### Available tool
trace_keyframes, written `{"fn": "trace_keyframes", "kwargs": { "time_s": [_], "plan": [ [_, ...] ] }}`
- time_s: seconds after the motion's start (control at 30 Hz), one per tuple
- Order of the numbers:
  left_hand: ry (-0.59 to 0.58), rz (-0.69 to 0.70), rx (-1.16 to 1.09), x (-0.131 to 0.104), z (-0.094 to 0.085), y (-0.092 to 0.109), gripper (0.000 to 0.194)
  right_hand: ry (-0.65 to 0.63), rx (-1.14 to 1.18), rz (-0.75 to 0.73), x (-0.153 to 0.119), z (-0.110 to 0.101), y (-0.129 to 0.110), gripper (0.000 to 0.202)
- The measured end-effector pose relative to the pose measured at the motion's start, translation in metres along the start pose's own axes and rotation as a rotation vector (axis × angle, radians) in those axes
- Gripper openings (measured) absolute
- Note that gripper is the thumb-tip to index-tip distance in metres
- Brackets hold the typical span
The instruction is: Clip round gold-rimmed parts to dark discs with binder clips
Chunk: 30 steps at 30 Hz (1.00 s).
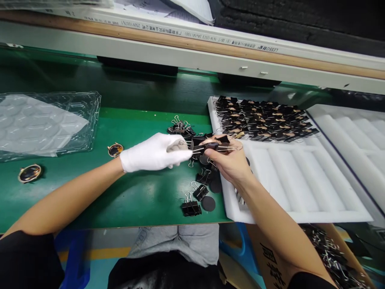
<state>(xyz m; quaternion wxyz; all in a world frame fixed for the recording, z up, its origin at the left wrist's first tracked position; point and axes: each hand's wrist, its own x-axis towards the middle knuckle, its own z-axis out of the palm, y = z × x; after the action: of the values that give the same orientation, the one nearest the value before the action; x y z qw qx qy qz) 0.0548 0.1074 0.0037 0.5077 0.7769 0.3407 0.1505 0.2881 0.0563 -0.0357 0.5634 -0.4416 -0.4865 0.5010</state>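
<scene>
My left hand (158, 153), in a white glove, pinches the wire handles of a black binder clip (197, 143). Bare and to its right, my right hand (230, 160) holds a clipped assembly (211, 146), a round piece with black clips on both sides, its thumb on the front. Loose binder clips (191, 207) and black discs (208, 203) lie on the green table below the hands. More clips (180, 127) are heaped just behind them. Two round gold-rimmed parts, one near my left wrist (115, 150) and one farther left (30, 173), rest on the table.
A white foam tray (288, 180) at the right holds rows of clipped parts (264, 118) at its back. Another foam tray (357, 140) stands beyond it. Clear plastic trays (90, 136) lie at the left. A box of clips (333, 257) is below the table's right edge.
</scene>
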Motion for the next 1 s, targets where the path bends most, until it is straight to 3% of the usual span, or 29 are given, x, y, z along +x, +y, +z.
{"fn": "trace_keyframes", "kwargs": {
  "time_s": [0.13,0.23,0.37,0.47,0.57,0.63,0.77,0.9,1.0],
  "plan": [
    [-0.189,-0.164,-0.304,0.001,0.005,0.001,0.074,-0.103,-0.274,-0.308,-0.004,-0.004,-0.009,0.019],
    [-0.193,-0.155,-0.316,-0.001,0.01,0.004,0.066,-0.151,-0.352,-0.362,-0.005,-0.008,-0.012,0.014],
    [-0.004,-0.028,-0.239,-0.002,0.01,0.002,0.052,-0.088,-0.275,-0.18,0.005,-0.018,-0.011,0.048],
    [0.09,0.002,-0.15,0.003,0.008,-0.007,0.05,0.005,-0.122,0.043,0.014,-0.024,-0.01,0.032],
    [0.144,-0.001,-0.102,0.01,0.009,-0.02,0.048,-0.053,-0.041,0.213,0.015,-0.022,-0.009,0.044],
    [0.17,-0.004,-0.083,0.014,0.012,-0.028,0.048,-0.121,-0.135,0.227,0.013,-0.018,-0.007,0.053],
    [0.173,-0.059,-0.076,0.016,0.017,-0.035,0.041,-0.193,-0.344,0.186,0.008,-0.013,-0.002,0.045],
    [0.102,-0.069,-0.032,0.014,0.023,-0.036,0.039,-0.286,-0.369,0.183,0.006,-0.015,-0.003,0.039],
    [0.121,-0.049,0.028,0.014,0.027,-0.039,0.037,-0.347,-0.401,0.192,0.006,-0.018,-0.003,0.034]
  ]
}}
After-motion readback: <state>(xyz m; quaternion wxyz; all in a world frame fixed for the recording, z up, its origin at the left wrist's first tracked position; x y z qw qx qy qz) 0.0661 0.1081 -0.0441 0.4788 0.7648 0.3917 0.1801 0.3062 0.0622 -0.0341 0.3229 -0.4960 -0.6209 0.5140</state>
